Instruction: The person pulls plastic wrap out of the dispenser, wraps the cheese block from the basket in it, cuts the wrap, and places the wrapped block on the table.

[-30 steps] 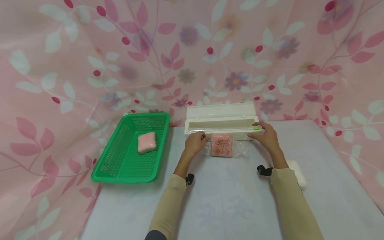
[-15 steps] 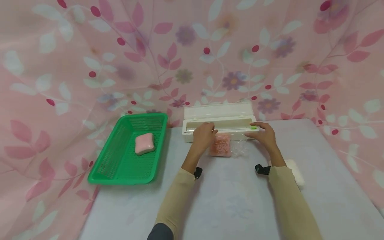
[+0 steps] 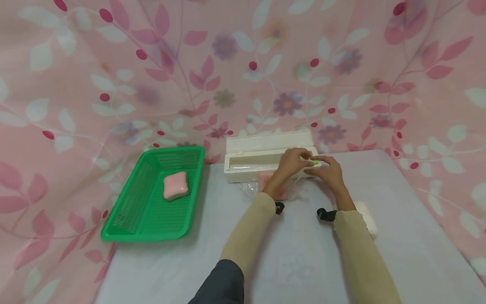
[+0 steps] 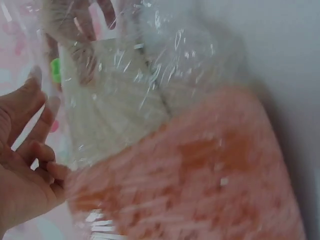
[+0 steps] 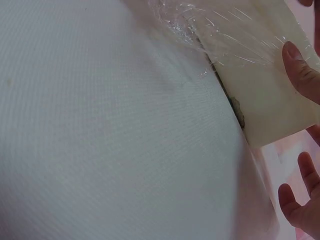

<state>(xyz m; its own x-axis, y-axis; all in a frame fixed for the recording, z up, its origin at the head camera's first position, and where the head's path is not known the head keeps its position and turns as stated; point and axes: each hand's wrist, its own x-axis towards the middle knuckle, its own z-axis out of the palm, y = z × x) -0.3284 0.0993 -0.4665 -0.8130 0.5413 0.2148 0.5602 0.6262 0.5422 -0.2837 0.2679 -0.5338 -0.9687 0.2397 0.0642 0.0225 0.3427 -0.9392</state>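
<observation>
A long white cling film dispenser lies at the table's back with its lid raised. Cling film runs from it to a pink block with brown markings, which lies against the front. My left hand reaches over the dispenser's right end, its fingers loosely bent close to the green slider; whether they touch it is unclear. My right hand grips that end, the thumb pressed on the front face. In the head view, my left wrist covers part of the block.
On the left stands a green basket holding a smooth pink block. A white block lies partly hidden by the right forearm. A floral pink curtain hangs behind the white-covered table.
My left hand has moved right along the dispenser, from beside the pink block to the green slider. My right hand keeps its hold on the right end. The head view has shifted slightly.
</observation>
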